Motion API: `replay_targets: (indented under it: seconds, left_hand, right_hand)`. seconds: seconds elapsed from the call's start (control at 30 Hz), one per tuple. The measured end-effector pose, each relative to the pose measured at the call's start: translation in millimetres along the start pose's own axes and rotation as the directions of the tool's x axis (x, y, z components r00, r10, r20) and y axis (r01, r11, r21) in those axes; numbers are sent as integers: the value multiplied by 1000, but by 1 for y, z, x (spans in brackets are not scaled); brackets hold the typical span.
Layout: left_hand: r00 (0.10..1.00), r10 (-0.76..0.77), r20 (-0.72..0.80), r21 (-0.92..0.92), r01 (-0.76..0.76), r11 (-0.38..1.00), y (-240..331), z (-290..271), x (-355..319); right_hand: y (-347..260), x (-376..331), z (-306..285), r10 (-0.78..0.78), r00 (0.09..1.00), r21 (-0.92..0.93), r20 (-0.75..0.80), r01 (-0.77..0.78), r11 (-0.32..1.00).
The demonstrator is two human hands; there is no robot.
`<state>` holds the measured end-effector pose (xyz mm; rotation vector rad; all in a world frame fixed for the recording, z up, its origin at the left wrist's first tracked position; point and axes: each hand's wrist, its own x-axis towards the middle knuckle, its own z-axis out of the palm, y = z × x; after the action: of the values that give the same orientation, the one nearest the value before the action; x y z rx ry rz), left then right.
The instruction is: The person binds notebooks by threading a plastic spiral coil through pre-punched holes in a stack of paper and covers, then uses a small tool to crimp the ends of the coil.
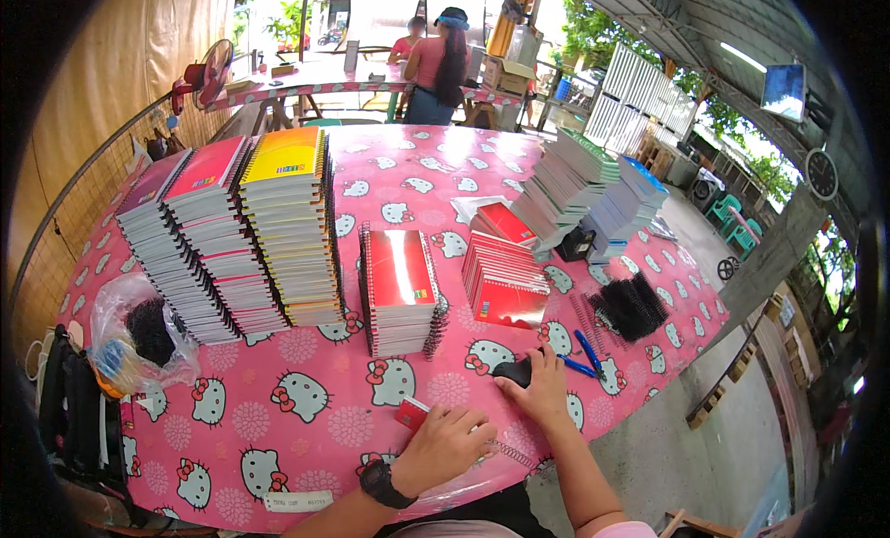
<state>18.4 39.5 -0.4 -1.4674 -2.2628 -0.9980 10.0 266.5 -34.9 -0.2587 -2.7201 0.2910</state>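
On the pink patterned worktop (343, 376), the hands are apart: the right hand (542, 391) clasps a black object (512, 375); the left hand (445, 448) bends over a red booklet (411, 412) (its grip hidden), beside a thin wire coil (513, 453).

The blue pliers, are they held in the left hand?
No, the blue pliers lie on the pink tablecloth beside the right hand, well apart from the left hand.

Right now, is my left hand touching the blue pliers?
Apart. The head view shows pink tablecloth and your right hand between your left hand and the blue pliers.
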Motion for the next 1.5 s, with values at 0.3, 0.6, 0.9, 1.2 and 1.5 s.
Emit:
replay_targets:
  seconds: [0.3, 0.6, 0.9, 1.2, 1.5]
  left_hand:
    - [992, 122, -13, -104, -122, 987, -12, -5, 2]
    - [998, -56, -19, -13, 56, 998, -22, -22, 0]
    - [994, -91, -56, -29, 90, 996, -22, -20, -7]
    - [988, -150, -25, -8, 149, 989, -22, -22, -4]
    - [988, -151, 21, -9, 151, 988, -29, -20, -10]
  right_hand:
    - [2, -6, -2, -52, 997, 90, -62, 57, 994]
    - [-1, -29, -21, 20, 983, 780, 180, -155, 606]
    - [-22, -47, -45, -378, 850, 929, 366, -312, 198]
    - [-31, -32, -62, -542, 803, 969, 246, -204, 138]
    - [-33, -29, -50, -372, 837, 845, 401, -181, 503]
